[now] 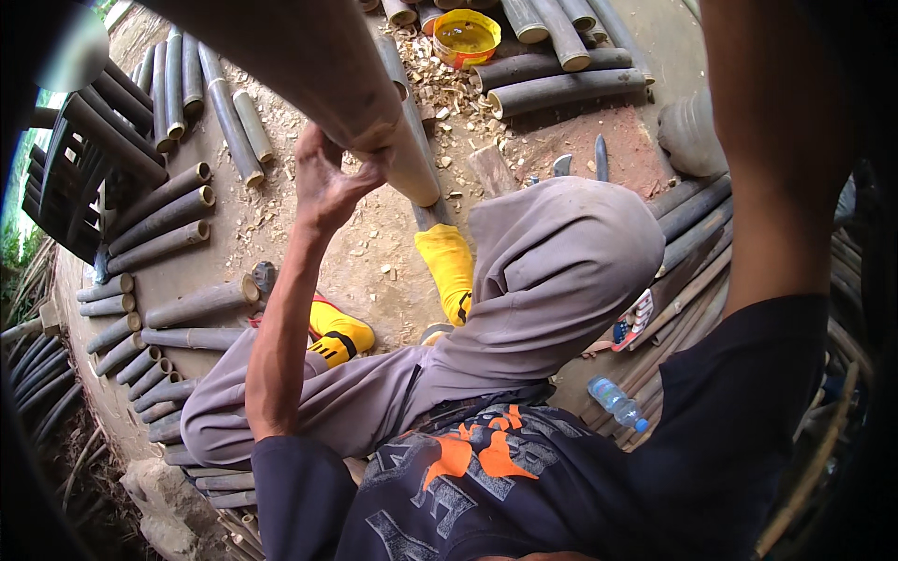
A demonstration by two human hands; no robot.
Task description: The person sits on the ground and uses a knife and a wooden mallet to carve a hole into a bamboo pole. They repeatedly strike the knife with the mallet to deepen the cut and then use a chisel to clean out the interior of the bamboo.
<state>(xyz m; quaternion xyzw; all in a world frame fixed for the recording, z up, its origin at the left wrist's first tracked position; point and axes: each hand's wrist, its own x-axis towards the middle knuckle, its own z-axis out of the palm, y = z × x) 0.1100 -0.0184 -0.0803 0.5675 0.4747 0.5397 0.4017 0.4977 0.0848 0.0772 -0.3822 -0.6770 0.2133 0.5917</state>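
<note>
A thick bamboo tube (309,70) is held up close in front of me, slanting from the top edge down toward my legs. My left hand (339,178) is closed around its underside near the lower end, thumb pressed against it. My right arm rises along the right side and leaves the picture at the top, so the right hand is out of sight. Beneath the tube's lower end lie pale wood chips (449,93), and a yellow-socked foot (444,266) is close by. Past my raised knee, a knife blade (601,157) stands out.
Cut bamboo tubes (154,243) lie in rows at the left, and more bamboo tubes (566,92) are piled at the far side. A yellow tub (465,37) of liquid is among them. Bamboo poles and a plastic bottle (617,404) lie at my right. A rock (168,500) sits lower left.
</note>
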